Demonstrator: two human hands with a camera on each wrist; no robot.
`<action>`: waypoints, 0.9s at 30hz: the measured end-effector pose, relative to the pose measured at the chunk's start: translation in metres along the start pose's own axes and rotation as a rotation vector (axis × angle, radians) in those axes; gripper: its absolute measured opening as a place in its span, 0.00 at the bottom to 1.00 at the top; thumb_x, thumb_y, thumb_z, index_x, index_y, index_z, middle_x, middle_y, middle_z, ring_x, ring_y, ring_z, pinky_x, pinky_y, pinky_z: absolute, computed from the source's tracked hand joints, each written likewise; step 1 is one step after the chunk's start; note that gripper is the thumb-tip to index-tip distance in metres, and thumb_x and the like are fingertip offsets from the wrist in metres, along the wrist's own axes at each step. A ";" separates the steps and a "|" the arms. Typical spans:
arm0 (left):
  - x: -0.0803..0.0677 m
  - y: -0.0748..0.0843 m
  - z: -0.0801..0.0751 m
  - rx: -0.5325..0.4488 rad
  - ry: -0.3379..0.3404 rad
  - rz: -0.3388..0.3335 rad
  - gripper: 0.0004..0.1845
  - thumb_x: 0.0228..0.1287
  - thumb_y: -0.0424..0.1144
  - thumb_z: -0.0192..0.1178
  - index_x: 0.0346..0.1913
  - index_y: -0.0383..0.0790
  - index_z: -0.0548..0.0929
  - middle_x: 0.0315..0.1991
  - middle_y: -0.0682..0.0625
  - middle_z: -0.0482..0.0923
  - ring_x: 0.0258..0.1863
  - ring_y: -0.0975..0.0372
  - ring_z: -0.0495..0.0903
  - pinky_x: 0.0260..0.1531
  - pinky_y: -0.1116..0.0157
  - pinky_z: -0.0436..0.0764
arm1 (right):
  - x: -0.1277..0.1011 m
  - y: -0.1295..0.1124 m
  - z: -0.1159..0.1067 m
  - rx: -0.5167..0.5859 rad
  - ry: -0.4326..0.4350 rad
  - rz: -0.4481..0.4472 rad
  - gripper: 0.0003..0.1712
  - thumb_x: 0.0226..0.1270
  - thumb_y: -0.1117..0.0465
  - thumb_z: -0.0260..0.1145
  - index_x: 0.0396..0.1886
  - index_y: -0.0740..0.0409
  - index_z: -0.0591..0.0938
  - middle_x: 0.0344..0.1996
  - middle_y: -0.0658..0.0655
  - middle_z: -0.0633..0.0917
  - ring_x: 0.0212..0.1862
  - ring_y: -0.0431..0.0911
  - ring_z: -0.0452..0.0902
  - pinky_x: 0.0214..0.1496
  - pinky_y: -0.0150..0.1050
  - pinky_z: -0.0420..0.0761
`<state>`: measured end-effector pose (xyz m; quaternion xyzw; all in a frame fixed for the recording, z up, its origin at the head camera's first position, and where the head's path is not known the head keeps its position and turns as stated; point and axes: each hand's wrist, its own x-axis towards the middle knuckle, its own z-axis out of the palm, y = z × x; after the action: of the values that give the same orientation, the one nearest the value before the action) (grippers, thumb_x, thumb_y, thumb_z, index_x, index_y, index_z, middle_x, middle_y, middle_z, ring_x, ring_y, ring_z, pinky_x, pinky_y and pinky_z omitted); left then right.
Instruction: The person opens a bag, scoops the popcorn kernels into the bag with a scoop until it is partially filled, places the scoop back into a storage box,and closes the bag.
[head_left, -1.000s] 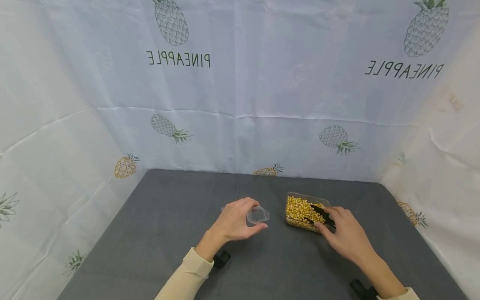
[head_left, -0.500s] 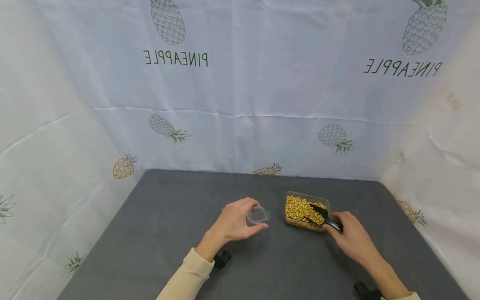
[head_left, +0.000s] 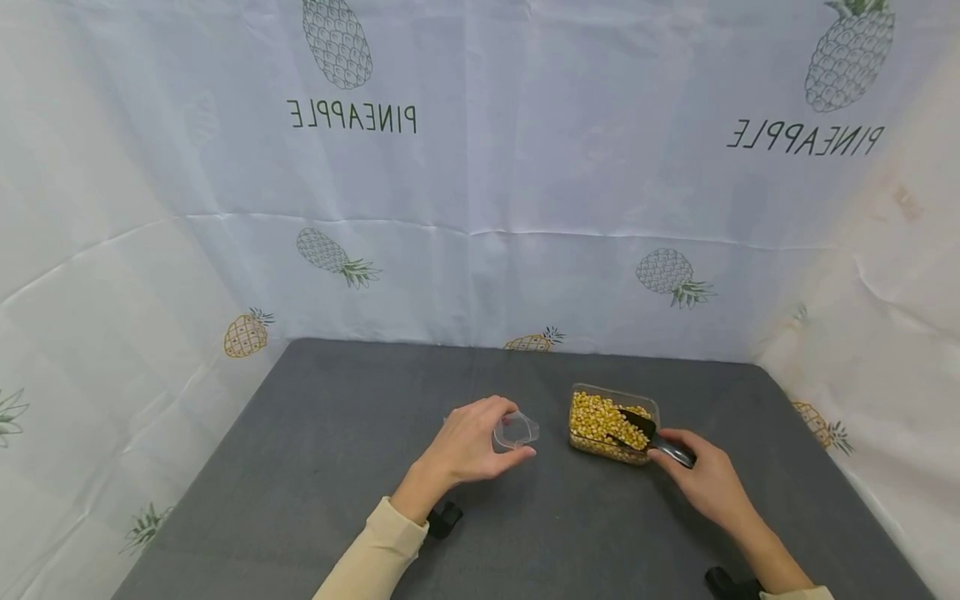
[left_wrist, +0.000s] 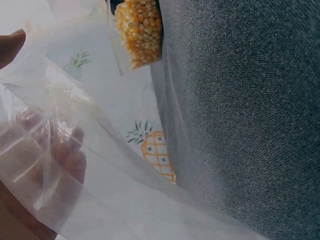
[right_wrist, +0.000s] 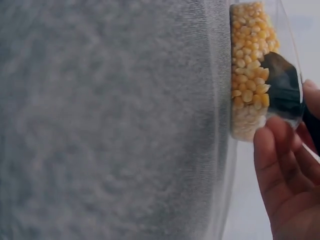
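Observation:
A clear plastic bag (head_left: 517, 429) is held by my left hand (head_left: 467, 442), whose thumb and fingers are spread apart at its mouth. Through the thin film of the bag (left_wrist: 120, 195), the left fingers show in the left wrist view. To the right, a clear rectangular container (head_left: 592, 450) is filled with yellow corn kernels (head_left: 595, 417). The blade of a black scoop (head_left: 637, 423) lies among the kernels, its handle sticking out over the right rim. My right hand (head_left: 708, 482) holds that handle between thumb and fingers; in the right wrist view, other fingers (right_wrist: 270, 165) extend beside the container.
Everything is on a dark grey cloth-covered table (head_left: 360, 417). A white curtain (head_left: 480, 283) with pineapple prints hangs behind and at both sides. Black straps (head_left: 445, 518) sit at the wrists.
My right hand has slid back to the right along the scoop's handle, exposing more of it. The blade stays in the corn. My left hand and the bag have hardly moved.

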<state>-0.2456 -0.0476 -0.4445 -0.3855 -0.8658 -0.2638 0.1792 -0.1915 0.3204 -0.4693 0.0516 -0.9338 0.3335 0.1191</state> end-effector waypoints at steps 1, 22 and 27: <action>0.000 0.000 0.000 0.004 -0.001 0.000 0.26 0.62 0.57 0.69 0.53 0.41 0.82 0.41 0.51 0.83 0.37 0.63 0.82 0.35 0.62 0.81 | 0.000 0.001 0.000 0.024 -0.005 0.016 0.26 0.70 0.53 0.71 0.59 0.66 0.81 0.48 0.66 0.85 0.41 0.54 0.84 0.38 0.45 0.83; -0.001 -0.001 -0.001 0.007 -0.008 -0.008 0.26 0.63 0.57 0.69 0.54 0.42 0.82 0.40 0.53 0.83 0.36 0.63 0.82 0.34 0.63 0.81 | 0.006 0.001 -0.008 0.159 -0.054 0.150 0.29 0.74 0.49 0.67 0.63 0.68 0.79 0.26 0.57 0.86 0.24 0.46 0.81 0.25 0.39 0.75; -0.001 -0.001 -0.001 0.007 -0.015 -0.014 0.26 0.63 0.57 0.69 0.54 0.42 0.82 0.40 0.52 0.83 0.36 0.63 0.82 0.34 0.63 0.81 | 0.006 -0.002 -0.014 0.149 -0.057 0.164 0.31 0.73 0.47 0.67 0.63 0.67 0.79 0.25 0.57 0.86 0.25 0.46 0.82 0.25 0.39 0.75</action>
<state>-0.2456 -0.0497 -0.4450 -0.3806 -0.8708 -0.2590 0.1723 -0.1945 0.3278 -0.4563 -0.0069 -0.9105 0.4090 0.0608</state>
